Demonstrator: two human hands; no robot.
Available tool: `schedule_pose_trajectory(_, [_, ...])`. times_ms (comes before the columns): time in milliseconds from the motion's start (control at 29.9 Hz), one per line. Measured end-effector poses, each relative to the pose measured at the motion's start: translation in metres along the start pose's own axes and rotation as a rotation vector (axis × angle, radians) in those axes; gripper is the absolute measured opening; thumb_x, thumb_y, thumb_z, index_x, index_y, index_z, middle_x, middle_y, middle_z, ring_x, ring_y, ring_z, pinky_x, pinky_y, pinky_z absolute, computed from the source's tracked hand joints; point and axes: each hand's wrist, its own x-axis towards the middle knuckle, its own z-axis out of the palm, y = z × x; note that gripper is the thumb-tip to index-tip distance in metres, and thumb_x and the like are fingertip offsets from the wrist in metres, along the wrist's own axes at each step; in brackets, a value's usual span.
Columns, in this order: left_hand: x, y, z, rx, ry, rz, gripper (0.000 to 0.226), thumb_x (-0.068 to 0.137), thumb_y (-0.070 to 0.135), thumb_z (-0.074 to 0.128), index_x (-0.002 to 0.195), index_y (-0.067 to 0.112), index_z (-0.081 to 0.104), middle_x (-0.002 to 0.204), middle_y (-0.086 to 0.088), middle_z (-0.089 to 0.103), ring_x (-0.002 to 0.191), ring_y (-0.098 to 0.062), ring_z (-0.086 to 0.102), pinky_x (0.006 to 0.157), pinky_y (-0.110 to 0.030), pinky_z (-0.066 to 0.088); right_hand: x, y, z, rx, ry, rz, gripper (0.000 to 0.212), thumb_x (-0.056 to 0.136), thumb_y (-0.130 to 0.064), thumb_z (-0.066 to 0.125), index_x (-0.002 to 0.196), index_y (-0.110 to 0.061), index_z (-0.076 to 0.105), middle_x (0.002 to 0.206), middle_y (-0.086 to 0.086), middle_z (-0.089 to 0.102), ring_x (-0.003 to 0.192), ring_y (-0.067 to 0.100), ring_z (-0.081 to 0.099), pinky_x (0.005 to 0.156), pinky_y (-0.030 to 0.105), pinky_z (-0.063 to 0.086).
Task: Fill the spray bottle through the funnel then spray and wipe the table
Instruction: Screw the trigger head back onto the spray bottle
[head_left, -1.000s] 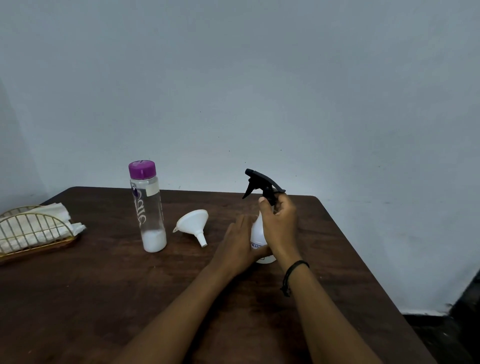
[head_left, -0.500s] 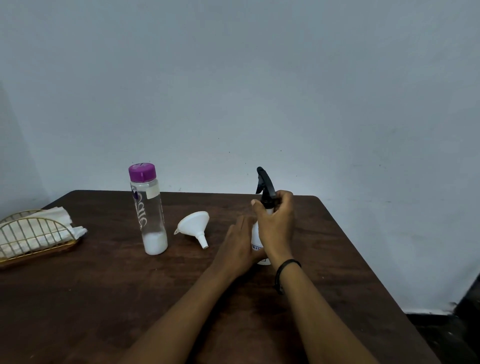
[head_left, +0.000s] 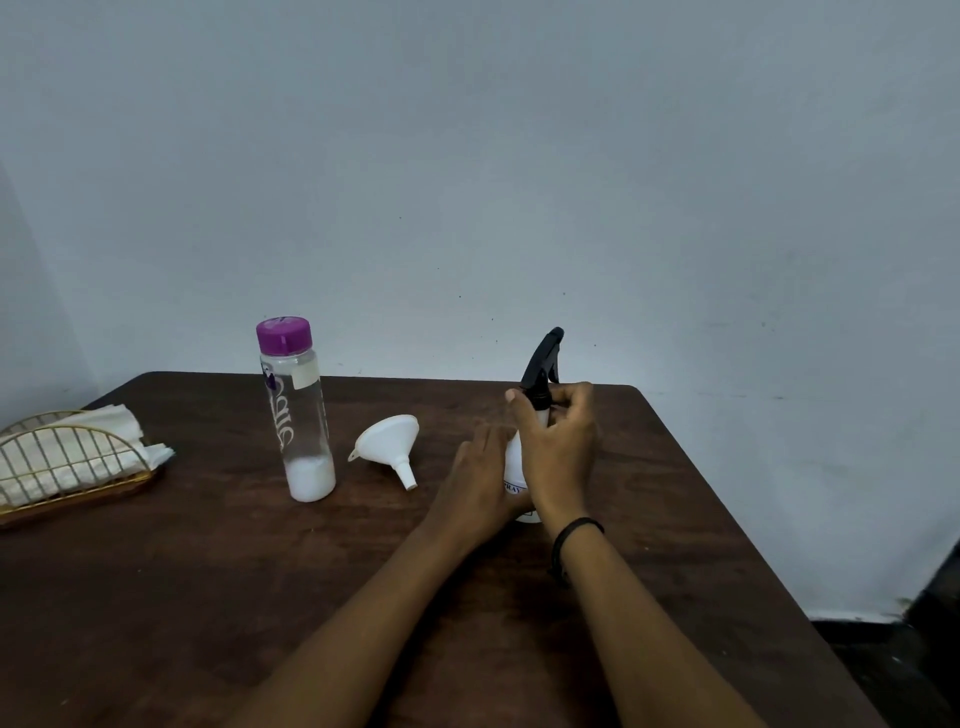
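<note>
A white spray bottle (head_left: 514, 457) with a black trigger head (head_left: 543, 364) stands upright at the table's far middle. My left hand (head_left: 480, 483) wraps its lower body. My right hand (head_left: 561, 447) pinches the black collar under the trigger head, whose nozzle points away and up. A white funnel (head_left: 389, 444) lies on its side to the left, spout toward me. Further left stands a clear bottle (head_left: 298, 415) with a purple cap and a little white liquid at the bottom.
The dark wooden table (head_left: 208, 597) meets a pale wall at the back; its right edge drops to a dark floor. A gold wire basket (head_left: 67, 467) holding white folded cloths sits at the far left edge.
The black trigger head has turned on the bottle: its nozzle pointed left, then swung round to point away from me. My right hand twisted at the collar while my left held the body.
</note>
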Motion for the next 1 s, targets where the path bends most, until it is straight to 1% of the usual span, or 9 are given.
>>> schedule_pose_trajectory(167, [-0.001, 0.0, 0.0, 0.001, 0.002, -0.001, 0.067, 0.07, 0.058, 0.06, 0.127, 0.024, 0.048, 0.121, 0.006, 0.051, 0.109, -0.016, 0.05, 0.087, -0.036, 0.048, -0.002, 0.003, 0.002, 0.037, -0.079, -0.033, 0.027, 0.09, -0.032, 0.069, 0.114, -0.023, 0.063, 0.105, -0.012, 0.061, 0.098, 0.004, 0.061, 0.082, 0.021, 0.05])
schedule_pose_trajectory(267, [-0.001, 0.002, 0.0, 0.025, 0.009, -0.003, 0.07, 0.067, 0.063, 0.055, 0.123, 0.021, 0.049, 0.115, 0.007, 0.049, 0.104, -0.016, 0.049, 0.082, -0.037, 0.049, 0.0, 0.004, 0.0, 0.02, -0.095, -0.036, 0.02, 0.094, -0.027, 0.061, 0.111, -0.018, 0.065, 0.104, -0.008, 0.058, 0.098, 0.011, 0.059, 0.082, 0.026, 0.049])
schedule_pose_trajectory(401, [-0.001, 0.001, 0.001, 0.006, 0.008, -0.007, 0.063, 0.068, 0.06, 0.06, 0.12, 0.025, 0.049, 0.112, 0.007, 0.05, 0.103, -0.015, 0.05, 0.081, -0.035, 0.049, 0.001, 0.002, 0.001, 0.017, -0.074, -0.023, 0.018, 0.092, -0.028, 0.067, 0.106, -0.021, 0.059, 0.105, -0.006, 0.06, 0.097, 0.008, 0.058, 0.075, 0.008, 0.04])
schedule_pose_trajectory(468, [-0.002, 0.001, 0.001, -0.002, 0.01, -0.001, 0.063, 0.071, 0.054, 0.067, 0.123, 0.024, 0.049, 0.115, 0.007, 0.049, 0.105, -0.015, 0.05, 0.082, -0.033, 0.047, 0.003, 0.003, 0.0, 0.035, -0.078, 0.0, 0.02, 0.09, -0.032, 0.069, 0.103, -0.022, 0.059, 0.105, -0.006, 0.063, 0.097, 0.009, 0.061, 0.077, 0.011, 0.044])
schedule_pose_trajectory(568, [0.0, 0.003, 0.0, 0.011, 0.037, 0.001, 0.072, 0.071, 0.05, 0.076, 0.13, 0.021, 0.047, 0.118, 0.005, 0.049, 0.106, -0.013, 0.051, 0.084, -0.032, 0.049, 0.006, 0.008, -0.001, 0.092, -0.193, 0.039, 0.022, 0.086, -0.044, 0.064, 0.101, -0.028, 0.065, 0.103, -0.001, 0.069, 0.097, 0.015, 0.066, 0.085, 0.034, 0.054])
schedule_pose_trajectory(634, [0.001, 0.006, 0.0, -0.013, 0.044, -0.013, 0.068, 0.071, 0.044, 0.08, 0.126, 0.02, 0.047, 0.114, 0.004, 0.049, 0.1, -0.013, 0.055, 0.082, -0.035, 0.052, 0.009, 0.009, -0.003, 0.14, -0.288, 0.06, 0.019, 0.084, -0.048, 0.058, 0.093, -0.034, 0.067, 0.1, 0.004, 0.069, 0.096, 0.021, 0.067, 0.087, 0.042, 0.056])
schedule_pose_trajectory(735, [0.002, 0.009, 0.002, -0.012, 0.048, -0.04, 0.065, 0.069, 0.046, 0.08, 0.117, 0.02, 0.045, 0.108, 0.004, 0.045, 0.091, -0.014, 0.056, 0.072, -0.039, 0.053, 0.012, 0.009, -0.005, 0.136, -0.303, 0.069, 0.013, 0.088, -0.04, 0.062, 0.096, -0.033, 0.068, 0.096, 0.0, 0.073, 0.094, 0.018, 0.07, 0.087, 0.042, 0.057])
schedule_pose_trajectory(835, [0.001, 0.01, 0.006, -0.016, 0.052, -0.037, 0.061, 0.071, 0.043, 0.079, 0.115, 0.017, 0.046, 0.105, 0.002, 0.043, 0.087, -0.012, 0.053, 0.063, -0.029, 0.044, 0.012, 0.009, -0.004, 0.092, -0.231, 0.072, 0.015, 0.09, -0.034, 0.068, 0.101, -0.023, 0.068, 0.093, -0.003, 0.073, 0.09, 0.014, 0.07, 0.083, 0.039, 0.057])
schedule_pose_trajectory(1002, [-0.001, 0.012, 0.005, -0.006, 0.059, -0.004, 0.054, 0.076, 0.035, 0.078, 0.116, 0.014, 0.047, 0.104, 0.001, 0.042, 0.09, -0.015, 0.05, 0.064, -0.025, 0.034, 0.008, 0.005, 0.001, 0.057, -0.149, 0.073, 0.02, 0.089, -0.035, 0.071, 0.101, -0.02, 0.066, 0.093, -0.006, 0.07, 0.089, 0.012, 0.067, 0.077, 0.028, 0.052])
